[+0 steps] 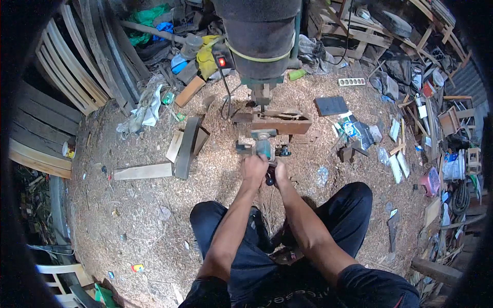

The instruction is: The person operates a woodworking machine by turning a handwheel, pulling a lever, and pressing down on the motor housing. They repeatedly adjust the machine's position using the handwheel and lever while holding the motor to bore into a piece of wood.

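Observation:
A large dark machine (262,41) with a yellow band hangs over a brown wooden piece (282,123), which lies across the machine's base. Below that piece is a green metal part (264,149) of the machine. My left hand (255,168) is closed on the near end of this green part. Beside it on the right, my right hand (280,173) is closed at a dark handle with a black knob (269,180); what its fingers hold is too small to make out.
Wood shavings cover the ground. Wood pieces (189,149) lie left of the machine, a dark block (331,106) and a power strip (351,82) to the right. Curved boards (67,61) lean at the far left. A pink stool (430,182) stands at right.

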`<act>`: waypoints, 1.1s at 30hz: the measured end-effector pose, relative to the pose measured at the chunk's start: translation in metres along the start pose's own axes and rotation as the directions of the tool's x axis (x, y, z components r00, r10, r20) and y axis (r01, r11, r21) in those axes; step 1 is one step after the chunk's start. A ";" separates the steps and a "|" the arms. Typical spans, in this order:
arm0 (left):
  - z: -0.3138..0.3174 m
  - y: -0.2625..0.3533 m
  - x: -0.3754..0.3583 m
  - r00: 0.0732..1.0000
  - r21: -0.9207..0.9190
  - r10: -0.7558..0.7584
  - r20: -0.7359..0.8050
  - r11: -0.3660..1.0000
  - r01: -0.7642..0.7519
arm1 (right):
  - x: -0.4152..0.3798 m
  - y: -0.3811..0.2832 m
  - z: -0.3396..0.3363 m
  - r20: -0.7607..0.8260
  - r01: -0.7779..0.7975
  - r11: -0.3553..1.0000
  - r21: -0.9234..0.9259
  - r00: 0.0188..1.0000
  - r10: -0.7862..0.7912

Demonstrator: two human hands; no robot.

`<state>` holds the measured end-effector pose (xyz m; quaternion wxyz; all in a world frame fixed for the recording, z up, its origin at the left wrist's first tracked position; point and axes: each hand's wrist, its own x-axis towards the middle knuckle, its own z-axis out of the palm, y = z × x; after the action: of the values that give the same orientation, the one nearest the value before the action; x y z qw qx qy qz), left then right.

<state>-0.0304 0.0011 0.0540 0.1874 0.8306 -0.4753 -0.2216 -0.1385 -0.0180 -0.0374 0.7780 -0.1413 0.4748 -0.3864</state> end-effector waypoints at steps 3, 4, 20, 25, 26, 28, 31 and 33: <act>-0.016 0.019 -0.006 0.999 0.160 0.049 0.022 0.986 -0.052 | 0.004 0.010 -0.007 0.036 -0.016 0.999 0.034 0.999 0.015; -0.015 0.017 -0.007 0.999 0.157 0.052 0.007 0.986 -0.053 | 0.005 0.011 -0.006 0.026 0.001 1.000 0.031 1.000 -0.001; 0.049 -0.051 0.022 0.950 -0.554 -0.034 -0.312 0.818 -0.152 | -0.053 -0.031 0.048 0.180 0.365 0.170 -0.916 0.749 -0.638; 0.062 -0.053 0.024 0.964 -0.963 -0.265 -0.008 0.263 0.065 | -0.066 -0.045 0.063 0.161 0.230 0.073 -0.971 0.842 -0.515; 0.057 -0.053 0.020 0.963 -0.961 -0.268 -0.004 0.267 0.070 | -0.067 -0.042 0.059 0.172 0.294 0.140 -0.945 0.814 -0.554; 0.055 -0.057 0.018 0.965 -0.940 -0.261 -0.025 0.334 0.066 | -0.053 -0.032 0.043 0.181 0.432 0.257 -0.864 0.744 -0.643; 0.043 -0.043 0.008 0.967 -0.844 -0.203 -0.152 0.536 -0.020 | 0.001 -0.013 -0.032 -0.141 0.584 0.539 -0.607 0.588 -0.796; 0.030 -0.022 0.001 0.925 -0.616 0.002 -0.380 0.745 -0.254 | 0.041 -0.005 -0.078 -0.243 0.314 0.625 -0.714 0.727 -0.643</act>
<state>-0.0307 0.0078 0.0172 0.5637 0.7024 -0.3824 -0.2065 -0.1962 -0.0401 -0.0999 0.4041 -0.4178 0.6933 -0.4261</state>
